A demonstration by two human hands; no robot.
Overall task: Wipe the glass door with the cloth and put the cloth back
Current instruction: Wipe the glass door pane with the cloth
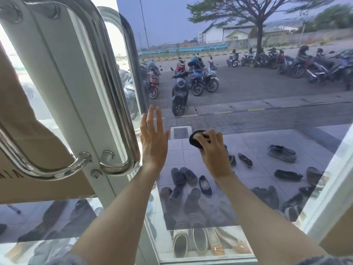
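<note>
The glass door (248, 115) fills the right and middle of the view, set in a white frame. My left hand (152, 138) lies flat against the glass beside the frame, fingers spread and pointing up, holding nothing. My right hand (212, 150) presses a small dark round cloth (194, 139) with a yellow patch against the glass, to the right of the left hand at about the same height. Most of the cloth is hidden under my fingers.
A curved steel pull handle (118, 104) and a lock (95, 174) sit on the white frame at the left. A second handle (28, 163) and brown cardboard (21, 115) are further left. Through the glass lie several shoes (189, 190) and parked scooters (179, 88).
</note>
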